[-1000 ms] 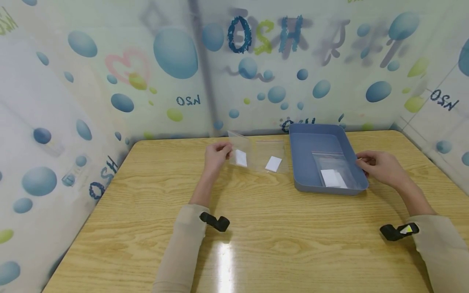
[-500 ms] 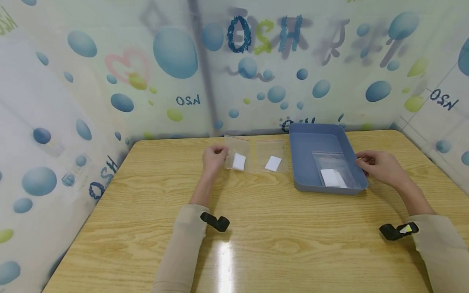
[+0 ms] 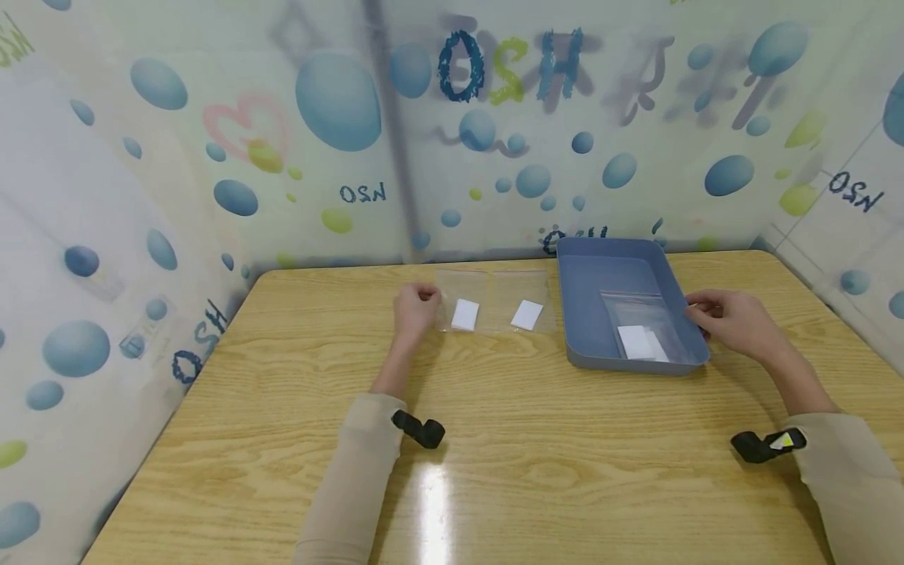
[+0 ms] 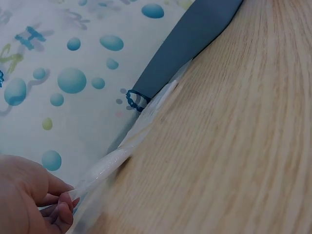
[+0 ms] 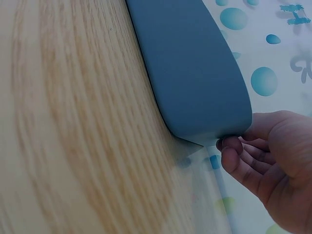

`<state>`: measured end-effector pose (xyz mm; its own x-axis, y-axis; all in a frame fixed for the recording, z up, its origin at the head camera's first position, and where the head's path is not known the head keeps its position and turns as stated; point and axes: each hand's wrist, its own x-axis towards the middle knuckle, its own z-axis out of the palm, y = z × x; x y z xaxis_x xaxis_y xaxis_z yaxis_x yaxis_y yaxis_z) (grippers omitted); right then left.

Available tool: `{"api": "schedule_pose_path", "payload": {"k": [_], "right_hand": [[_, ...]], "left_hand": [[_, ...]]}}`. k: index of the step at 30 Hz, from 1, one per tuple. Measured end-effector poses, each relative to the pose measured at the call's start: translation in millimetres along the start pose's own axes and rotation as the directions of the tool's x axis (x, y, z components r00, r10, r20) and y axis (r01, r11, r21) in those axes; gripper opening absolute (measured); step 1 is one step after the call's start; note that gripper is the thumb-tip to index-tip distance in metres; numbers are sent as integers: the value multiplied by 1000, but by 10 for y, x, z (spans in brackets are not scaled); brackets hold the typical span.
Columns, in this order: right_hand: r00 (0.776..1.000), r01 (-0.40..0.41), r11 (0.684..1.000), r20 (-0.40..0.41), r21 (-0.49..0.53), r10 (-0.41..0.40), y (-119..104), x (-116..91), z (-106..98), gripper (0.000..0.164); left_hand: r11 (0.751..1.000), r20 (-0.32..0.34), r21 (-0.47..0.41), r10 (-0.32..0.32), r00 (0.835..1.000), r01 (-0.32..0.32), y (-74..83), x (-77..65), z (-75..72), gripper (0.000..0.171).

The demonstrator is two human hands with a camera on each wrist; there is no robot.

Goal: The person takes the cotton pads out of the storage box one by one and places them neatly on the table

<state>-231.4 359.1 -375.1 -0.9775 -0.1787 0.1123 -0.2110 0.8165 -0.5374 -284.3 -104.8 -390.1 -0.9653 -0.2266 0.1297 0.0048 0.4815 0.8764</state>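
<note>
My left hand [image 3: 417, 308] pinches the left edge of a clear zip bag [image 3: 459, 287] with a white card [image 3: 465, 315] inside. The bag lies nearly flat on the table; in the left wrist view, thumb and fingers [image 4: 61, 219] grip its slightly raised edge. Beside it on the right lies a second clear zip bag [image 3: 519, 286], also with a white card [image 3: 527, 315]. My right hand [image 3: 734, 320] holds the right side of a blue-grey tray [image 3: 600, 275]. The right wrist view shows the thumb against its wall and fingers curled at the corner.
Inside the tray, near its front right, several clear zip bags [image 3: 667, 322] with white cards lie overlapped. The wooden table [image 3: 494, 439] reaches back to a patterned curtain wall [image 3: 452, 180], close behind the tray and bags.
My left hand has lowered the left bag from a tilted position to nearly flat beside the other bag, shifting slightly left and then back right. The right hand and tray stay in place.
</note>
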Motion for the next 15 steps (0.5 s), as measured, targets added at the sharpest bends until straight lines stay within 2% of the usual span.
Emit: {"api": "schedule_pose_path", "payload": {"k": [15], "right_hand": [[1000, 14, 1000, -12, 3, -14, -5, 0, 5, 36]], "left_hand": [[995, 17, 91, 34, 999, -36, -23, -5, 62, 15]]}}
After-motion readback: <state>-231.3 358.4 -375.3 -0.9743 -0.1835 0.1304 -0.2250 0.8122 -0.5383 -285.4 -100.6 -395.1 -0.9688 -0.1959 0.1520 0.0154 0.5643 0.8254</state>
